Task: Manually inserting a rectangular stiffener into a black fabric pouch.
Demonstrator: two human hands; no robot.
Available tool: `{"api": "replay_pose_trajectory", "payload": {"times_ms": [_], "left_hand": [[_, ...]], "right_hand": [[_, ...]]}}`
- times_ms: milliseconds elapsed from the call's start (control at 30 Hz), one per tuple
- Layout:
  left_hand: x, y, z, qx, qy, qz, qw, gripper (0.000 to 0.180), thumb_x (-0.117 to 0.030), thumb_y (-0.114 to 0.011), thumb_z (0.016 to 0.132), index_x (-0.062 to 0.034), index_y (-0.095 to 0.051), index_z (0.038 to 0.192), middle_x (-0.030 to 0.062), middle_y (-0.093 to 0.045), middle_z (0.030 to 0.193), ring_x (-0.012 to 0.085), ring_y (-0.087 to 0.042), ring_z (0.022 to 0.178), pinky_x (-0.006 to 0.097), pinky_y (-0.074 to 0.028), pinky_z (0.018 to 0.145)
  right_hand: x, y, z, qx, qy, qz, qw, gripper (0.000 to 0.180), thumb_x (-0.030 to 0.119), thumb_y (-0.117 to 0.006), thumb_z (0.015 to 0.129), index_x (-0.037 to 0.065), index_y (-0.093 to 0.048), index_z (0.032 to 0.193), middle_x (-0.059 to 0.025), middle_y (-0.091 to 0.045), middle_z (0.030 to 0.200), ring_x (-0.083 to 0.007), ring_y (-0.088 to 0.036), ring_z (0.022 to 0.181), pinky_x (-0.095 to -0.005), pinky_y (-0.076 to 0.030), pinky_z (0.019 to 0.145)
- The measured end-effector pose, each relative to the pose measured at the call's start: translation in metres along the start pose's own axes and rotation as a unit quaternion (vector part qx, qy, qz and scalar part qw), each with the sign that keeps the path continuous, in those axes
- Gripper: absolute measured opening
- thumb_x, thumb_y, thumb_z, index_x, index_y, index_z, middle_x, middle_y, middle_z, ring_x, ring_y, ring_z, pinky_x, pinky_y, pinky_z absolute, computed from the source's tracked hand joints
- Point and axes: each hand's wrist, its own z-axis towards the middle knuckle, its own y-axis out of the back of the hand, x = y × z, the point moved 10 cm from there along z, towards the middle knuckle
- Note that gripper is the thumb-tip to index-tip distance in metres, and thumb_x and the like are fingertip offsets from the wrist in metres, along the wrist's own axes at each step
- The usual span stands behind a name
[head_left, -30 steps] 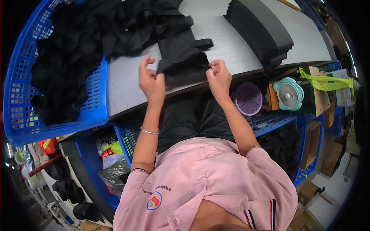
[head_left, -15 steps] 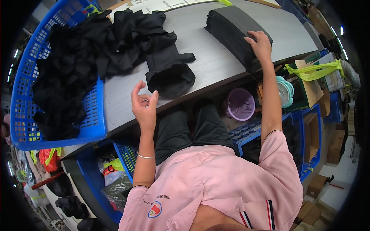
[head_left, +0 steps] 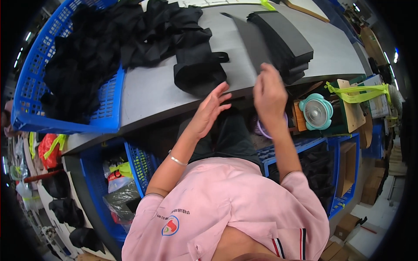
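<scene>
Two hands work at the table's near edge: the right hand (head_left: 270,93) pinches a black sheet (head_left: 246,41) (stack (head_left: 283,37) at 1 o'clock), while the left hand (head_left: 209,111) is splayed and empty. This looks like the inserting step; the folded black pouch (head_left: 198,71) at 12 o'clock needs holding open.

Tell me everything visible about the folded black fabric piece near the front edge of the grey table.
The folded black fabric piece looks soft and matte, like cloth. It is a squarish bundle with a small strap loop sticking out on its right side. It lies flat on the grey table, joined to the black fabric pile behind it. The open left hand is just below it, apparently not touching.
</scene>
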Motion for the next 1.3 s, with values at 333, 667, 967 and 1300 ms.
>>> {"api": "replay_pose_trajectory", "payload": {"times_ms": [333,667,967,1300], "left_hand": [[0.016,-0.006,-0.021,0.067,0.039,-0.138,0.987,0.109,-0.079,-0.066,0.064,-0.0076,-0.043,0.143,0.0125,-0.049,0.141,0.0279,-0.049,0.13,0.044,-0.047,0.104],[-0.016,0.028,-0.041,-0.099,-0.008,-0.244,0.965,0.052,-0.017,-0.072,0.087,-0.0016,-0.051,0.133,0.017,-0.065,0.12,0.0329,-0.067,0.108,0.047,-0.057,0.093],[-0.018,0.014,-0.041,-0.132,0.005,0.002,0.991,0.043,-0.013,-0.071,0.087,0.003,-0.056,0.124,0.0153,-0.068,0.115,0.0262,-0.067,0.104,0.04,-0.054,0.093],[-0.109,0.075,-0.026,-0.333,-0.207,0.654,0.647,0.029,-0.011,-0.071,0.084,-0.0105,-0.072,0.114,0.0125,-0.048,0.141,0.0308,-0.05,0.104,0.038,-0.043,0.093]], "right_hand": [[0.07,-0.033,-0.113,0.303,-0.237,0.546,0.745,0.008,0.008,-0.053,0.097,0.0,-0.052,0.1,-0.0103,-0.067,0.118,-0.0123,-0.053,0.076,-0.026,-0.045,0.07],[0.063,-0.032,-0.122,0.274,-0.26,0.406,0.832,0.011,0.011,-0.062,0.096,0.001,-0.06,0.099,-0.0088,-0.063,0.089,-0.0142,-0.056,0.065,-0.0269,-0.044,0.058],[0.057,-0.055,-0.126,0.339,-0.33,0.386,0.792,0.052,0.017,-0.069,0.091,0.004,-0.049,0.137,-0.015,-0.069,0.103,-0.0239,-0.069,0.091,-0.0324,-0.052,0.08],[0.017,-0.064,-0.15,0.328,-0.312,0.401,0.797,0.047,0.014,-0.063,0.094,0.006,-0.051,0.139,-0.0163,-0.069,0.111,-0.0238,-0.069,0.093,-0.031,-0.052,0.085]]}}
